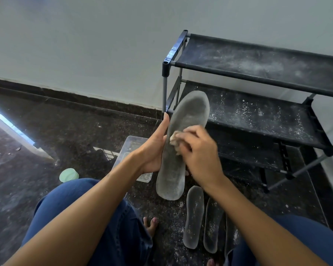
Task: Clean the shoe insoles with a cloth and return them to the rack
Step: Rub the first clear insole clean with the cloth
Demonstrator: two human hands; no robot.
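Observation:
A long grey insole (188, 112) stands nearly upright in front of me, toe end up. My left hand (152, 148) grips its left edge at mid-length, thumb stretched up along the rim. My right hand (198, 150) is curled around a small beige cloth (174, 140) and presses it against the insole's middle. Two more dusty grey insoles (193, 217) (211, 227) lie side by side on the floor below, and the edge of a third shows beside my right arm. The black shoe rack (258, 72) stands to the right, its fabric shelves dusty.
A clear plastic tray (132, 144) sits on the dark speckled floor behind my left hand. A pale green lid or cup (68, 175) lies left of my knee. My legs in blue jeans and bare toes (151, 225) are below. A white wall rises behind.

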